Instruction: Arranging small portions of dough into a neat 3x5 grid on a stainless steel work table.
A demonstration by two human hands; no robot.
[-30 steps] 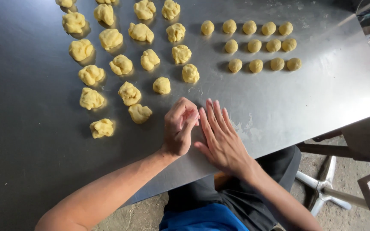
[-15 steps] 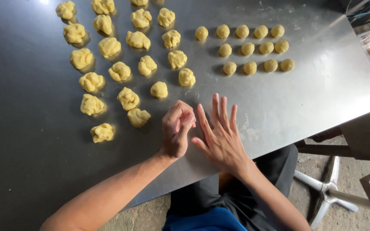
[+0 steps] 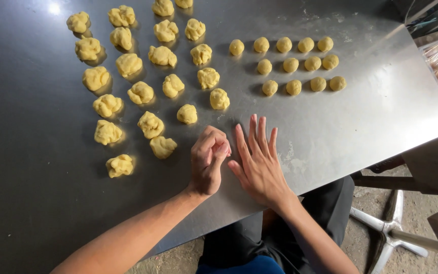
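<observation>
Resting at the near edge of the steel table (image 3: 361, 122), both hands sit side by side. The left hand (image 3: 208, 161) is curled into a loose fist, fingertips tucked toward the palm; whether it holds any dough I cannot tell. The right hand (image 3: 257, 162) is spread flat, fingers straight and slightly fanned, gripping nothing, its thumb just beside the left fist. Rough dough lumps (image 3: 150, 125) lie in rows up and left of the hands, the nearest lump (image 3: 162, 146) near the left knuckles. Smooth balls (image 3: 293, 64) sit in three neat rows farther off, well apart from both hands.
</observation>
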